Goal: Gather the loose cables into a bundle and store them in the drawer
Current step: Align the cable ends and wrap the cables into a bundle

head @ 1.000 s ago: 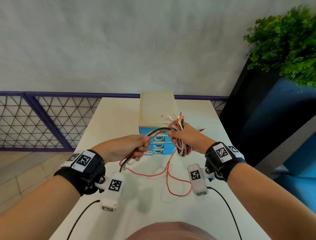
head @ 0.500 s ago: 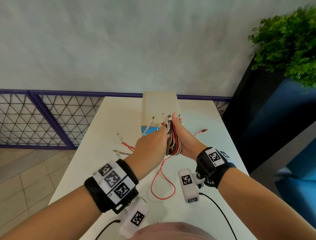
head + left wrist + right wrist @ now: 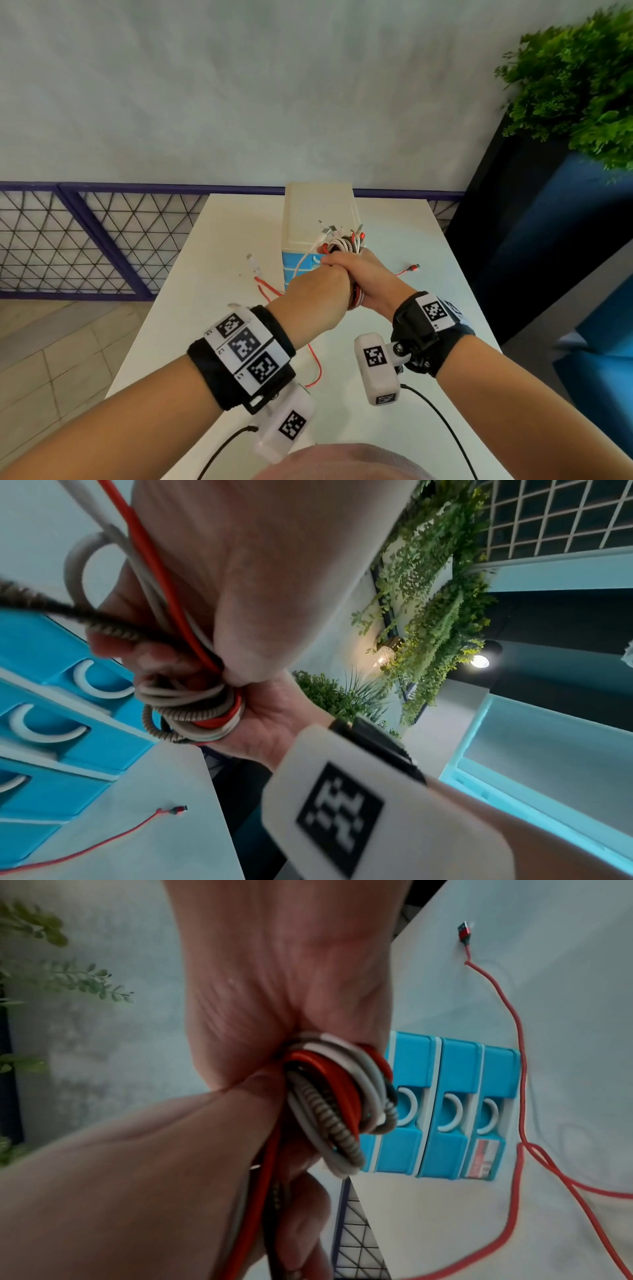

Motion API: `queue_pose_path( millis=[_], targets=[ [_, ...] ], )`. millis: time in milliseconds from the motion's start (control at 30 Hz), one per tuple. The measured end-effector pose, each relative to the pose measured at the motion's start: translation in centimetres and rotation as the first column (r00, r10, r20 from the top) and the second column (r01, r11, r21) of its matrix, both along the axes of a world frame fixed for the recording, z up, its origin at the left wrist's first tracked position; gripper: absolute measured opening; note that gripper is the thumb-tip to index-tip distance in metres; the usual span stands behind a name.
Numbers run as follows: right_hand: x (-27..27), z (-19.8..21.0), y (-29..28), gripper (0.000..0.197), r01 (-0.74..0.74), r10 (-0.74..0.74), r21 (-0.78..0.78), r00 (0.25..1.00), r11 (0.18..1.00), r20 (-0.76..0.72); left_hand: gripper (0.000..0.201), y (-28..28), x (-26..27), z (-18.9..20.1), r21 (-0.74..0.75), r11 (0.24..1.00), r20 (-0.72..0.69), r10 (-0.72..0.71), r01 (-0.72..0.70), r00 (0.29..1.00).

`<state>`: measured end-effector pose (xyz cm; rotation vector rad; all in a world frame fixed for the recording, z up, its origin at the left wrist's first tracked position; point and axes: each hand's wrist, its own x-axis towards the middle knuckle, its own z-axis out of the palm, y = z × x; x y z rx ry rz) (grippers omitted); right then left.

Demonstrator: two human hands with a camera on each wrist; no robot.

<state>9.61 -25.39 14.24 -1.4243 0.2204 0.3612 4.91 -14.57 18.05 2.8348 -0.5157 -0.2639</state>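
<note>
My right hand (image 3: 368, 279) grips a coiled cable bundle (image 3: 342, 241) of red, white and braided leads, held in the air in front of the drawer unit (image 3: 318, 209). My left hand (image 3: 318, 291) presses against the right one and grips the trailing strands. In the right wrist view the coil (image 3: 335, 1104) sits in my right fist (image 3: 291, 988), and red and dark strands (image 3: 262, 1191) run through my left hand (image 3: 171, 1150). A loose red cable (image 3: 317, 370) hangs from the hands onto the white table (image 3: 394, 308). The blue drawers (image 3: 445, 1123) are closed.
A red cable end with its plug (image 3: 411, 268) lies on the table right of the drawer unit. A white cable end (image 3: 253, 263) lies left of it. A dark planter with green foliage (image 3: 582, 85) stands close on the right. A purple mesh railing (image 3: 85, 240) runs behind.
My left hand has swung from the left over to my right hand, carrying the strands around the bundle. Less red cable lies loose on the table.
</note>
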Motion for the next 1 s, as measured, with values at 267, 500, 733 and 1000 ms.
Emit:
queue_pose_path(
  millis=[267, 500, 733, 1000],
  targets=[
    [1.0, 0.8, -0.8, 0.015, 0.162, -0.165, 0.03, 0.974, 0.986, 0.156, 0.024, 0.9, 1.8, -0.7, -0.251, 0.968, -0.199, -0.04, -0.012, 0.979],
    [1.8, 1.2, -0.8, 0.023, 0.256, -0.301, 0.458, 0.953, 0.852, 0.027, 0.032, 2.2, 1.1, -2.8, -0.425, 0.905, -0.491, -0.215, -0.016, 0.844],
    [1.8, 1.9, -0.5, 0.021, 0.281, -0.322, 0.559, 0.946, 0.78, -0.027, 0.042, 3.3, 0.6, -4.9, -0.614, 0.781, -0.595, -0.36, -0.118, 0.719],
    [2.2, 2.6, -2.8, 0.029, 0.319, -0.371, 0.531, 0.929, 0.785, -0.01, 0.046, 6.2, 1.3, -6.1, -0.761, 0.579, -0.608, -0.48, -0.292, 0.633]
  ],
)
